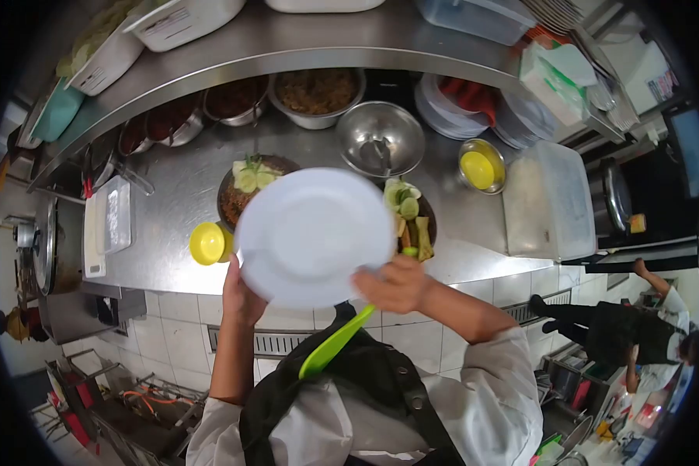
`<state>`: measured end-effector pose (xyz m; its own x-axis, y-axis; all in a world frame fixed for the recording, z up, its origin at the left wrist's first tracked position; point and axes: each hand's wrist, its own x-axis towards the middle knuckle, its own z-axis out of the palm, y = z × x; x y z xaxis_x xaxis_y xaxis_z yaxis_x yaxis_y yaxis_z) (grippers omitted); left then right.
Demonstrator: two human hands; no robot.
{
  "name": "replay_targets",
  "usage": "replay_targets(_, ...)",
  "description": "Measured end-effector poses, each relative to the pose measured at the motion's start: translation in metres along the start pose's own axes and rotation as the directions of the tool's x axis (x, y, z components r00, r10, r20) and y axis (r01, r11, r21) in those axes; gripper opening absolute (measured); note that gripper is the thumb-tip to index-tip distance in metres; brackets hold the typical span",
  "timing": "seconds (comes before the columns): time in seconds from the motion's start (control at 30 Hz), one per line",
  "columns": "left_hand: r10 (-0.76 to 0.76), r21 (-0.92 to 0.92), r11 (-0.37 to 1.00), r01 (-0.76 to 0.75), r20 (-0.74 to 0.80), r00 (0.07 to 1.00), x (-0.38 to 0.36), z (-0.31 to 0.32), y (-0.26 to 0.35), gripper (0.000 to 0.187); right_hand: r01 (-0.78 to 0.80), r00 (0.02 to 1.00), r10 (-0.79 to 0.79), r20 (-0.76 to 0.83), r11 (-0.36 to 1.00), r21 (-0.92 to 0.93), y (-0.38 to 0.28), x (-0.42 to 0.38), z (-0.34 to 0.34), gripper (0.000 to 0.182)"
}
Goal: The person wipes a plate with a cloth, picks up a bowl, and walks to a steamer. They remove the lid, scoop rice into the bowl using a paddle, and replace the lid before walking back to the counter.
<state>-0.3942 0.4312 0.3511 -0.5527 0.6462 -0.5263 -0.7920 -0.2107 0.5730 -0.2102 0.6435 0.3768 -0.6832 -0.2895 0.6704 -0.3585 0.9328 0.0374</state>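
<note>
A round white plate (314, 233) is held up over the counter's front edge. My left hand (242, 293) grips its lower left rim, fingers partly hidden underneath. At the lower right rim, my right hand (396, 284) is closed around a green plastic spatula (336, 342) and also touches the plate. The spatula's flat blade points down toward my apron. Partly covered by the plate are two dark dishes: one with cucumber slices and lettuce (248, 175) beside reddish food, the other with vegetables (408, 206). A yellow bowl (207, 243) stands near my left hand.
Behind the plate stand a steel mixing bowl (380, 138), several pots of food (318, 92) and stacked plates (443, 109). To the right are a small steel bowl (481, 166) and a lidded plastic tub (550, 202). A shelf (311, 58) overhangs the back. Another person (637, 334) stands far right.
</note>
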Motion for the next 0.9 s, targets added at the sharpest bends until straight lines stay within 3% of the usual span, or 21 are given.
replay_targets(0.03,0.061,0.065,0.996,-0.059,-0.031,0.998,-0.010,0.011,0.004,0.050,0.087,0.996,-0.086,-0.008,0.994,0.066,0.000,0.007,0.006,0.029)
replay_targets(0.13,-0.046,0.191,0.979,0.067,-0.115,0.992,-0.012,-0.013,0.018,0.048,0.018,0.987,-0.066,0.147,0.952,0.306,0.030,0.016,0.015,0.029)
replay_targets(0.17,-0.030,0.225,0.972,0.066,-0.161,0.986,-0.016,-0.020,0.019,0.048,-0.271,0.923,0.130,0.362,0.887,0.373,0.051,0.012,0.021,0.035)
replay_targets(0.2,-0.010,0.256,0.964,0.067,-0.216,0.976,-0.020,-0.025,0.021,0.049,-0.542,0.773,0.270,0.574,0.752,0.376,0.077,0.004,0.025,0.041)
replay_targets(0.23,0.023,0.244,0.969,0.022,-0.181,0.983,-0.023,-0.025,0.023,0.051,-0.699,0.701,0.567,0.432,0.668,0.255,0.109,-0.004,0.022,0.040)
replay_targets(0.27,0.059,0.230,0.973,-0.023,-0.151,0.987,-0.029,-0.024,0.024,0.053,-0.593,0.777,0.595,0.204,0.802,-0.077,0.155,-0.016,0.032,0.034)
replay_targets(0.3,0.096,0.213,0.975,-0.068,-0.124,0.988,-0.036,-0.024,0.025,0.055,-0.782,0.585,0.799,0.139,0.601,-0.163,0.193,-0.007,0.025,0.031)
replay_targets(0.33,0.057,0.260,0.966,0.008,-0.243,0.968,-0.040,-0.048,0.022,0.055,-0.723,0.530,0.838,0.131,0.527,-0.446,0.252,-0.036,0.036,0.028)
replay_targets(0.37,0.057,0.248,0.969,0.002,-0.234,0.971,-0.044,-0.048,0.020,0.055,-0.461,0.579,0.805,0.126,0.451,-0.764,0.326,-0.088,0.060,0.026)
replay_targets(0.4,0.058,0.235,0.972,-0.003,-0.227,0.972,-0.048,-0.041,0.015,0.055,-0.323,0.709,0.703,0.060,0.399,-0.858,0.356,-0.086,0.055,0.030)
replay_targets(0.43,0.055,0.223,0.975,-0.004,-0.222,0.974,-0.051,-0.034,0.009,0.055,-0.212,0.816,0.579,-0.007,0.287,-0.934,0.385,-0.083,0.049,0.034)
replay_targets(0.5,0.045,0.198,0.980,0.013,-0.285,0.957,-0.058,-0.030,0.001,0.053,-0.236,0.795,0.598,0.104,0.462,-0.855,0.406,-0.087,0.045,0.039)
replay_targets(0.6,0.002,0.178,0.983,0.053,-0.297,0.955,-0.059,-0.036,-0.008,0.042,-0.209,0.859,0.511,-0.041,0.276,-0.938,0.478,-0.178,0.070,0.041)
replay_targets(0.7,0.072,0.238,0.971,0.001,-0.297,0.952,-0.060,-0.045,-0.015,0.048,-0.548,0.530,0.829,-0.180,0.172,-0.818,0.415,-0.106,0.037,0.043)
replay_targets(0.77,0.083,0.216,0.976,-0.015,-0.309,0.947,-0.061,-0.053,-0.018,0.050,-0.560,0.433,0.889,-0.147,0.137,-0.817,0.395,-0.086,0.023,0.042)
replay_targets(0.83,0.010,0.119,0.992,0.036,-0.370,0.929,-0.059,-0.043,-0.013,0.050,-0.488,0.457,0.888,-0.043,0.210,-0.847,0.366,-0.081,0.003,0.039)
replay_targets(0.87,0.008,0.111,0.993,0.031,-0.333,0.943,-0.058,-0.040,-0.014,0.050,-0.292,0.839,0.543,-0.037,0.391,-0.873,0.348,-0.110,-0.005,0.022)
replay_targets(0.9,0.010,0.104,0.994,0.021,-0.288,0.958,-0.055,-0.036,-0.015,0.050,-0.342,0.805,0.592,-0.037,0.411,-0.845,0.309,-0.105,-0.019,0.023)
